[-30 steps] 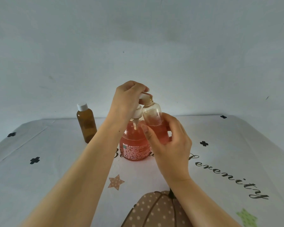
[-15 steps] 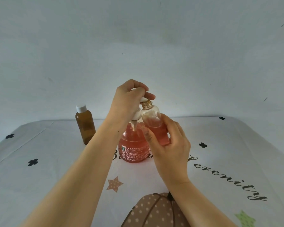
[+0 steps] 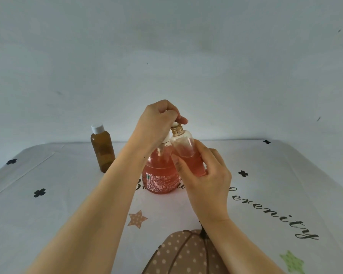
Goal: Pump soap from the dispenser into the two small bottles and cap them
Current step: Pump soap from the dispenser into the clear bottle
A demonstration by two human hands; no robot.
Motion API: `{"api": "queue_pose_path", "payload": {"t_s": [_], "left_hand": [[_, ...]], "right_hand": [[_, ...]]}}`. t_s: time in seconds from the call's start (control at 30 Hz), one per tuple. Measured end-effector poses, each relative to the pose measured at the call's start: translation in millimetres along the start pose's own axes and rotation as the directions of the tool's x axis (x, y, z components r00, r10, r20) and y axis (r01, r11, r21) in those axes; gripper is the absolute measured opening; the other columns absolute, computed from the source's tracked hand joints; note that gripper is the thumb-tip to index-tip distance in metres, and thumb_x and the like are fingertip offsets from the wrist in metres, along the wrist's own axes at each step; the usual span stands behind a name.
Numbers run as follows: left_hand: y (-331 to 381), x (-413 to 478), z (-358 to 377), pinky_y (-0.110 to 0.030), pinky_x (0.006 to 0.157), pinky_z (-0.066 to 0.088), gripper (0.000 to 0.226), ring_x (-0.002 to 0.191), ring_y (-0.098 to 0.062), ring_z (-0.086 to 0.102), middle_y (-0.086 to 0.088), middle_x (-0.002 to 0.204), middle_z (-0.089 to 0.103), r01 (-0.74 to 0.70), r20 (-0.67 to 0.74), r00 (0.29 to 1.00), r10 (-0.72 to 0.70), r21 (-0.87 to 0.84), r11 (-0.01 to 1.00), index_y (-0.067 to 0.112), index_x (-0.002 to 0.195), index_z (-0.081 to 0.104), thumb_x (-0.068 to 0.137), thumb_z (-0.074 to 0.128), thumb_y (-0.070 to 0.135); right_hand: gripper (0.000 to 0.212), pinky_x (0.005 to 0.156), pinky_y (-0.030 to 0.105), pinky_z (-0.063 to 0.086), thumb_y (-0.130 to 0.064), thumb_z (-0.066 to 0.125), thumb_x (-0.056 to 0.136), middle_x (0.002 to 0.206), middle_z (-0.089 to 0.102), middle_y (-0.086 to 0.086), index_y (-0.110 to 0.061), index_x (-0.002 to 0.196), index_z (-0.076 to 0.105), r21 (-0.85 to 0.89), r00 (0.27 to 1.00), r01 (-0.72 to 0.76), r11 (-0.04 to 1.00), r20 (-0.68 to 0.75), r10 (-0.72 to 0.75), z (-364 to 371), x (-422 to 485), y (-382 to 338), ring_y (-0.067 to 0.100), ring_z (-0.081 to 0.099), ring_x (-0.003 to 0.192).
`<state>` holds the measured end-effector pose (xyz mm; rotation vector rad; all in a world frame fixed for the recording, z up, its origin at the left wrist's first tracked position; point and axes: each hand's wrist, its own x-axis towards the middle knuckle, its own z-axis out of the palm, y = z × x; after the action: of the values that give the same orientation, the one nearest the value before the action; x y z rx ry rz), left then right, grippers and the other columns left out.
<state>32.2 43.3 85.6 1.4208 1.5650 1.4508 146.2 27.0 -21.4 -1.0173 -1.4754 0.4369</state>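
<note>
Left hand (image 3: 156, 123) pressing the dispenser (image 3: 160, 175) pump lower than a second ago, fingers (image 3: 181, 121) curling over its head, right hand (image 3: 204, 180) gripping the clear bottle (image 3: 183, 144) at the spout, capped brown bottle (image 3: 103, 149) standing left.

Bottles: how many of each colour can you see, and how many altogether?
brown bottle: 1
clear bottle: 1
pink soap dispenser: 1
Total: 3
</note>
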Motion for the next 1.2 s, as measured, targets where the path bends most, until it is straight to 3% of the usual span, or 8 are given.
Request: {"api": "queue_pose_path", "payload": {"t_s": [0.1, 0.23, 0.37, 0.43, 0.57, 0.63, 1.2], "left_hand": [[0.8, -1.3, -1.8, -0.035, 0.069, 0.052, 0.013, 0.070, -0.014, 0.067, -0.002, 0.079, 0.075, 0.030, -0.065, 0.997, -0.036, -0.096, 0.995, 0.013, 0.077, 0.058, 0.084, 0.048, 0.008], [3.8, -2.5, -5.4, -0.043, 0.084, 0.054, 0.006, 0.072, -0.014, 0.068, -0.004, 0.079, 0.075, 0.048, -0.079, 0.995, -0.065, -0.197, 0.979, 0.012, 0.088, 0.059, 0.087, 0.056, 0.016], [9.5, -3.9, -5.4, -0.034, 0.073, 0.053, 0.014, 0.064, -0.013, 0.067, -0.004, 0.076, 0.075, 0.076, -0.066, 0.993, -0.095, -0.252, 0.965, 0.010, 0.089, 0.061, 0.090, 0.054, 0.022], [11.8, -4.8, -5.9, -0.035, 0.074, 0.052, 0.017, 0.066, -0.015, 0.068, -0.004, 0.076, 0.075, 0.075, -0.076, 0.992, -0.100, -0.274, 0.959, 0.011, 0.086, 0.061, 0.092, 0.051, 0.023], [13.5, -6.6, -4.0, -0.051, 0.090, 0.051, 0.016, 0.082, -0.023, 0.070, -0.004, 0.078, 0.075, 0.061, -0.109, 0.990, -0.090, -0.245, 0.968, 0.013, 0.084, 0.062, 0.091, 0.050, 0.020], [12.1, -6.4, -3.9, -0.052, 0.090, 0.050, 0.016, 0.079, -0.021, 0.070, -0.004, 0.078, 0.075, 0.062, -0.113, 0.989, -0.093, -0.246, 0.967, 0.013, 0.084, 0.062, 0.091, 0.048, 0.017], [8.9, -4.8, -2.4, -0.024, 0.057, 0.052, 0.027, 0.066, -0.022, 0.061, -0.017, 0.081, 0.069, 0.077, -0.033, 0.995, -0.094, -0.351, 0.933, 0.005, 0.080, 0.058, 0.087, 0.035, -0.006]], "right_hand": [[0.056, 0.083, 0.033, 0.055, -0.067, 0.064, 0.077, 0.100, 0.064, -0.016, -0.033, 0.121, 0.065, 0.007, 1.000, 0.013, 1.000, -0.011, -0.013, 2.4, 1.8, -2.0, 0.006, 0.063, 0.095], [0.054, 0.088, 0.039, 0.054, -0.068, 0.064, 0.077, 0.104, 0.064, -0.018, -0.036, 0.121, 0.062, 0.025, 1.000, 0.018, 1.000, -0.017, -0.018, 6.0, 2.5, -5.3, 0.002, 0.062, 0.097], [0.051, 0.088, 0.045, 0.054, -0.065, 0.066, 0.079, 0.105, 0.063, -0.018, -0.037, 0.121, 0.061, 0.030, 1.000, 0.019, 0.999, -0.021, -0.018, 6.2, 1.7, -3.4, 0.003, 0.062, 0.098], [0.050, 0.088, 0.046, 0.054, -0.064, 0.066, 0.079, 0.106, 0.063, -0.018, -0.037, 0.121, 0.060, 0.013, 0.999, 0.031, 0.999, -0.027, -0.030, 6.9, 0.8, -2.8, 0.004, 0.062, 0.097], [0.050, 0.087, 0.044, 0.054, -0.067, 0.063, 0.079, 0.105, 0.062, -0.020, -0.042, 0.121, 0.056, 0.008, 0.999, 0.032, 0.999, -0.023, -0.032, 7.2, 1.1, -2.0, 0.002, 0.061, 0.097], [0.049, 0.087, 0.044, 0.054, -0.068, 0.062, 0.079, 0.104, 0.062, -0.020, -0.042, 0.121, 0.057, 0.014, 0.999, 0.035, 0.999, -0.019, -0.035, 7.1, 1.6, -1.6, 0.001, 0.061, 0.097], [0.049, 0.086, 0.040, 0.054, -0.070, 0.060, 0.079, 0.104, 0.063, -0.020, -0.043, 0.120, 0.056, 0.006, 0.999, 0.035, 0.999, -0.005, -0.035, 5.2, 0.9, -2.7, 0.001, 0.061, 0.097]]}}
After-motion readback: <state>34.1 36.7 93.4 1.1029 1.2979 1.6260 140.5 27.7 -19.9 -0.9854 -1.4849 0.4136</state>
